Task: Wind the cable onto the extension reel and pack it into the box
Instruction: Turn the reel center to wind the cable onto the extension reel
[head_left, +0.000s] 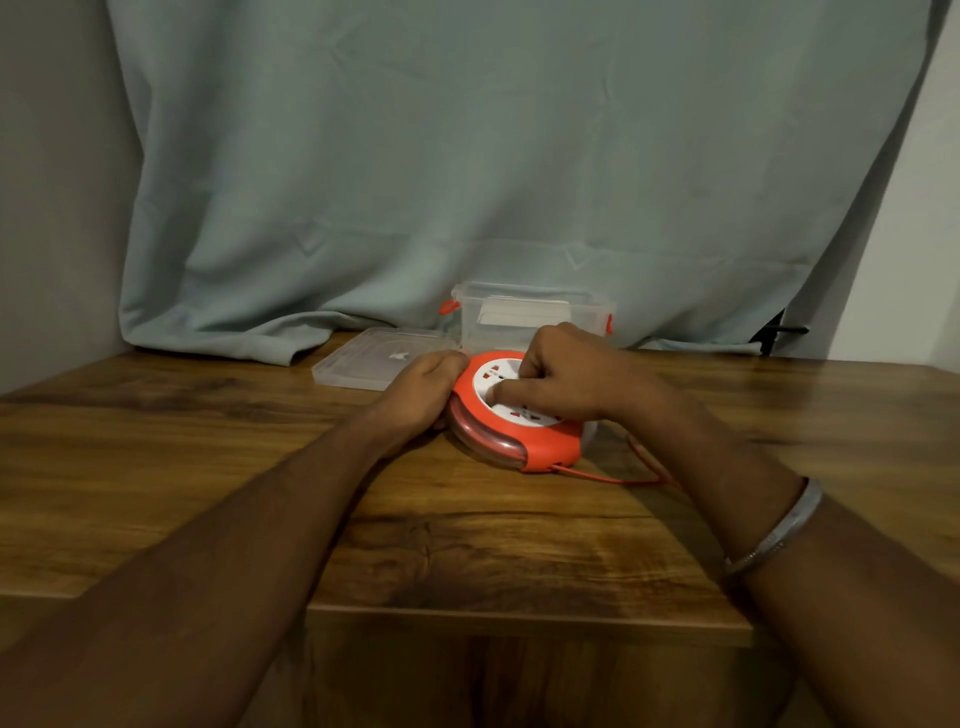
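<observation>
Hands both on the extension reel (514, 410), flat on the wooden table (208, 441), dead ahead. Left hand (423, 389) grips its left rim; right hand (566, 371) curls fingers onto the white socket face, prob. to turn it. Orange cable (618, 477) trails out near edge toward the right arm w/ a short loose run. Clear plastic box (535, 317) sits open just behind, lid (379, 364) beside it at left; grey curtain (467, 156) behind.
</observation>
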